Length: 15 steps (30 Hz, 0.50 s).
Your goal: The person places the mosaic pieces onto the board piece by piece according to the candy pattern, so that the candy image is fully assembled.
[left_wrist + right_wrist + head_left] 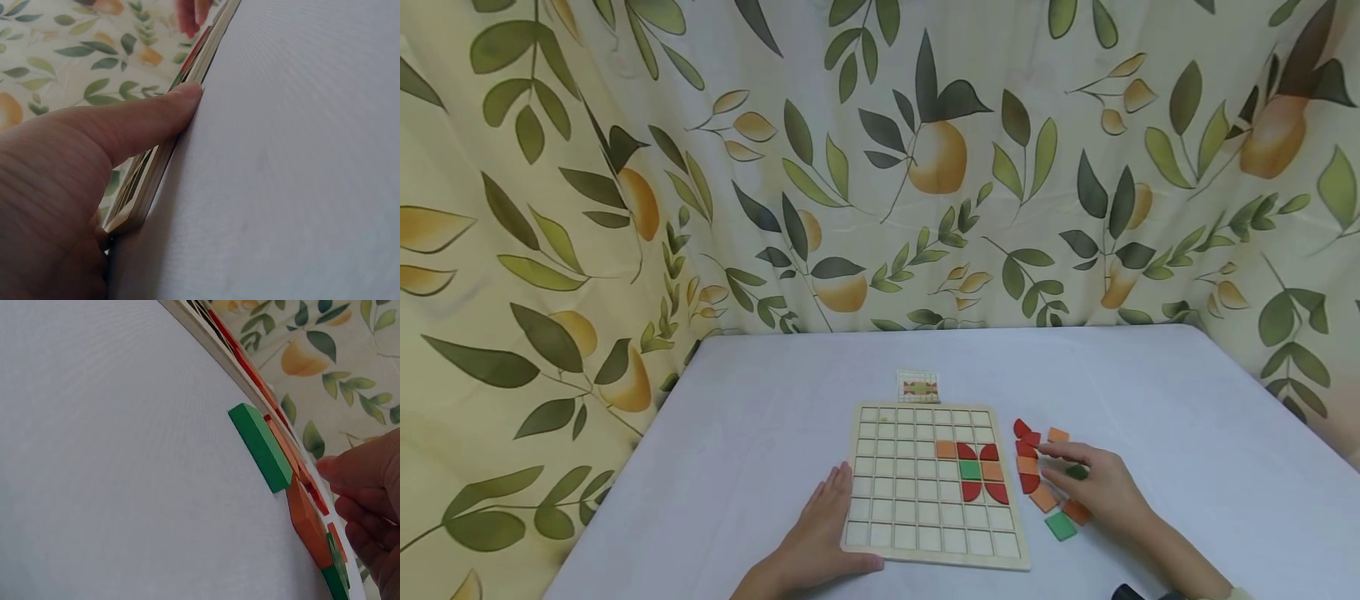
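Seven pieces on the board, by my count: four red rounded ones, two orange squares and one green square, bunched towards the right side. Most cells lie bare, the whole left half included, so I'd judge this no more than partly laid out. A scatter of loose pieces, red, orange and green, waits on the white table, just beside the board's right edge.

Over there, the right hand reaches in, thumb and forefinger apart at the red and orange ones; I see nothing between them, and I can't tell whether a fingertip touches. Across from it, the left hand lies open at the near left corner, fingers along the side, thumb on the near edge.

Beyond the far edge sits a small patterned card, too tiny for me to read cell by cell. Behind everything, a fruit-print curtain. What gets in my way: that right hand partly covers a dark green piece, and the loose ones crowd together.
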Motion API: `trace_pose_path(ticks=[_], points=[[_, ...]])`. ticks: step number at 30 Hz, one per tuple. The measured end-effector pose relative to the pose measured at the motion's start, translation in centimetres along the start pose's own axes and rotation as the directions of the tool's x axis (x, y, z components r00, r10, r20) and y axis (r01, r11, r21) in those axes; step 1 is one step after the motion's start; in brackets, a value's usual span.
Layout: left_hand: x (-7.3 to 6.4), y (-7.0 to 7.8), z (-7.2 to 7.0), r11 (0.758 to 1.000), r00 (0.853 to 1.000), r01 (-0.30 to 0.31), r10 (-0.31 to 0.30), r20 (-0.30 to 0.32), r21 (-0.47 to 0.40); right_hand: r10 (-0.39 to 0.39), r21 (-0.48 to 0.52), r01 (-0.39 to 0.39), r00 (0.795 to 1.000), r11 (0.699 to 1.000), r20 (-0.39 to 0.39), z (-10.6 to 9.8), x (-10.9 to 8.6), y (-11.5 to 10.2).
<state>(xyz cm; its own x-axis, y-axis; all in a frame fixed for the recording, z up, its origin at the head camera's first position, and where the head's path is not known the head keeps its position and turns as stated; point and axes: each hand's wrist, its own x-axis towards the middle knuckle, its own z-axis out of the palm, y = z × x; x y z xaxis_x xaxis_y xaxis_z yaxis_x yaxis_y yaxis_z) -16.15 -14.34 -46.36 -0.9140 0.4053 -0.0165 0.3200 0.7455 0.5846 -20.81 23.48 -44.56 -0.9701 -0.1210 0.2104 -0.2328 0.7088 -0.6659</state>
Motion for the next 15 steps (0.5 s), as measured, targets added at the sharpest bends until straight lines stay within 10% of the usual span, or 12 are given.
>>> trace_pose_path(ticks=[15], points=[[0.0, 0.2, -0.1, 1.0, 1.0, 0.013, -0.013, -0.002, -0.012, 0.028, -0.099, -0.029, 0.999, 0.995, -0.018, -1.0, -0.6, 1.6]])
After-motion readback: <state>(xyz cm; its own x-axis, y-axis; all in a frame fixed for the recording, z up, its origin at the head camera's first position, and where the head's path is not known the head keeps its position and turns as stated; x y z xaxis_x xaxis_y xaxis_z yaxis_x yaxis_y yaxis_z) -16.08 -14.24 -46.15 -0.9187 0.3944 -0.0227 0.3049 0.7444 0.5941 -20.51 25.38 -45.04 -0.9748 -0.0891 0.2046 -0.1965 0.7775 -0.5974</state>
